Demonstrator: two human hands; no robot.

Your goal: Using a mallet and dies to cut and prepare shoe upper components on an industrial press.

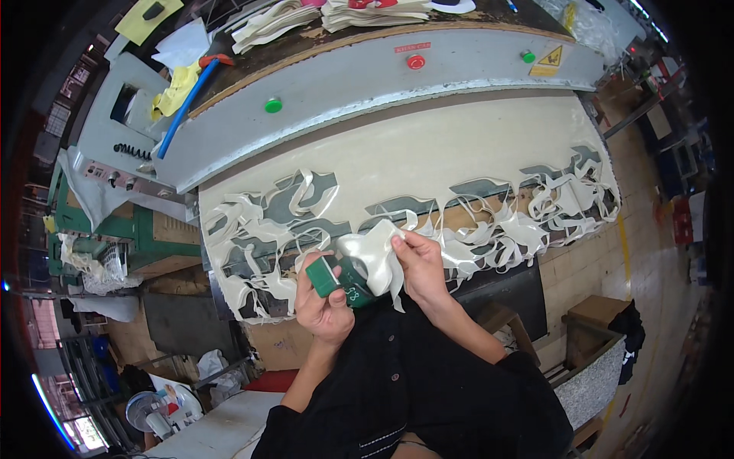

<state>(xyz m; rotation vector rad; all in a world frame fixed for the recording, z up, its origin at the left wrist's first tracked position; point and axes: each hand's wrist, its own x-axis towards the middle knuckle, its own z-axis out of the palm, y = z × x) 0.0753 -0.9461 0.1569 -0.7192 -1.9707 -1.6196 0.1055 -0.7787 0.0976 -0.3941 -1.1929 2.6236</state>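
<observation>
My left hand (pixel 327 312) grips a green cutting die (pixel 323 277) with a thick block-like end and handwritten white marks on its side. In my right hand (pixel 422 268), thumb and fingers pinch a glossy off-white cut piece (pixel 376 254) of sheet material. That piece hangs against the die, partly covering it, so I cannot tell whether the two are joined. Both hands are held in front of my body, above the near edge of a wide off-white sheet (pixel 459 138). Curved openings and loose strips of scrap (pixel 512 233) run along the sheet's near side.
Beyond the sheet stretches a grey press beam (pixel 336 107) with green buttons and a red button (pixel 415 62). Stacks of cut pieces (pixel 375 14) lie on top. A blue-handled tool (pixel 187 107) leans at its left end. A fan (pixel 147 411) stands lower left.
</observation>
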